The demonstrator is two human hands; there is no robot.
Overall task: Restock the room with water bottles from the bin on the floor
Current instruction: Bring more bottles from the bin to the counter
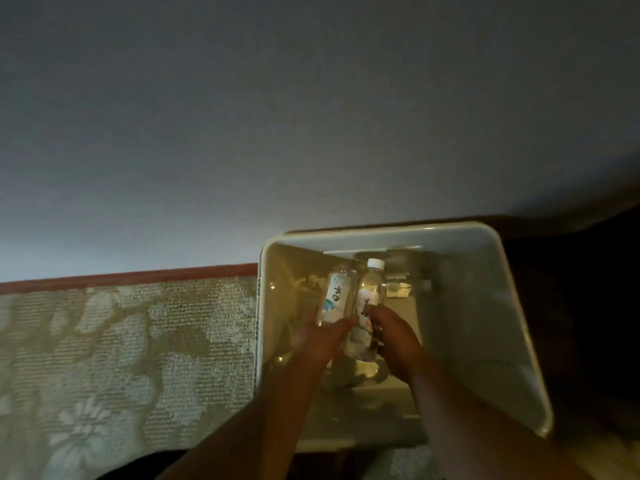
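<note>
Bottles of clear plastic, two with white labels, sit inside the pale plastic bin (512, 306) on the floor: left hand (320, 336) grips the left bottle (336, 296), right hand (394, 336) the white-capped bottle (369, 306). Best lift both straight up, clear of the bin's rim.

Both bare forearms rise from the bottom of the frame and converge toward the lower centre-right. The left forearm comes in from the lower left, slanting up and to the right. The left hand (320, 336) lies just left of centre, its fingers curled round the lower part of a labelled bottle (335, 299), fingertips pointing toward the right hand. The right forearm enters from the lower right and slants up to the left. The right hand (393, 336) sits just beside the left, its back to the camera, fingers wrapped round a capped bottle (369, 303). The two hands nearly touch; dim light blurs the individual fingers.
</note>
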